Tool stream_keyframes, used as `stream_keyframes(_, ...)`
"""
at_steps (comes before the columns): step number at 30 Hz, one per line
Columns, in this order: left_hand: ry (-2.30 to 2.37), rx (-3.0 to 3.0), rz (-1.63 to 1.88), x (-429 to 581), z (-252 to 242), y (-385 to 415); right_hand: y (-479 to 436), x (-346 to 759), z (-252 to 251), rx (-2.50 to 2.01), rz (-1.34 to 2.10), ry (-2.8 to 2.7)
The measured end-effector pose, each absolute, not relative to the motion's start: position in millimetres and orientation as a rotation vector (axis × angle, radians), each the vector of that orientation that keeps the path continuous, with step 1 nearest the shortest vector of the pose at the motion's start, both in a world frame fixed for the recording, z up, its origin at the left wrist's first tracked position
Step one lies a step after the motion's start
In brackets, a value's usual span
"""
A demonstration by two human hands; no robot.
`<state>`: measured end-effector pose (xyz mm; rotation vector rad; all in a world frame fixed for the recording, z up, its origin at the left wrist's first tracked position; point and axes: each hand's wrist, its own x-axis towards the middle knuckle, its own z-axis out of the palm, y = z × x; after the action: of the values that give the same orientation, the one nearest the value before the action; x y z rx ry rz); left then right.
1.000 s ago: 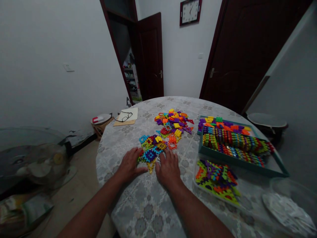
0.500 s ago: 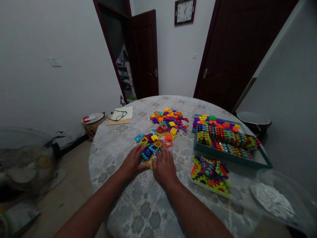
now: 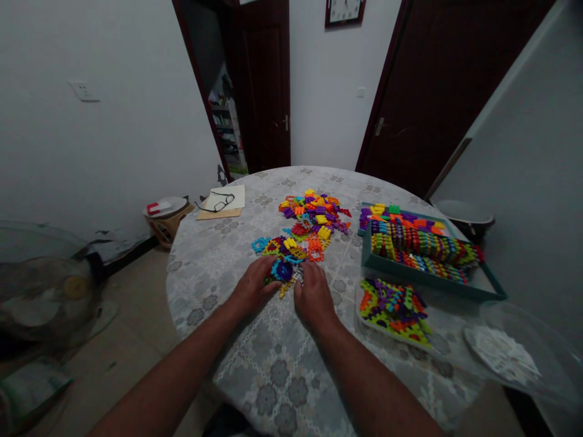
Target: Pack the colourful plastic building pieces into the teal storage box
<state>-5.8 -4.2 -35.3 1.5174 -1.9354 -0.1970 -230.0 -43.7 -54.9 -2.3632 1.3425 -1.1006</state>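
Observation:
Both my hands rest on a round table with a grey patterned cloth (image 3: 255,340). My left hand (image 3: 253,287) lies palm down, its fingers curled onto the near edge of a small cluster of joined colourful plastic pieces (image 3: 286,260). My right hand (image 3: 314,294) lies just right of it, fingertips pressed on the same cluster by a blue piece (image 3: 283,271). Each hand's fingers bend over the pieces; what they pinch is hidden. A larger loose pile of pieces (image 3: 314,212) lies farther back.
A teal box (image 3: 428,267) filled with rows of pieces stands at the right. In front of it lies a flat assembled mat of pieces (image 3: 394,306). Glasses on paper (image 3: 222,201) sit at the far left edge. A clear lid (image 3: 514,358) sits at the near right. A fan (image 3: 45,291) stands on the floor left.
My hands have drawn closer together over the near cluster, and the pieces under them have bunched up. The view has shifted slightly as my head moved.

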Motion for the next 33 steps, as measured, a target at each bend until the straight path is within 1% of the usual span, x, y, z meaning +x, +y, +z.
stream_keyframes(10,-2.0,1.375,-0.241,-15,-41,-27,-48,-232,-58,-2.362,-1.165,1.334)
stream_keyframes(18,-1.993,1.345,-0.267,-16,-42,-22,-49,-237,-58,-2.383,-1.143,1.33)
stream_keyframes(25,-1.948,1.398,-0.209,-22,-30,-9,-51,-242,-55,-2.326,-1.11,1.316)
stream_keyframes(33,-1.898,1.53,-0.087,-11,-26,-2,-58,-262,-39,-2.214,-1.105,1.307)
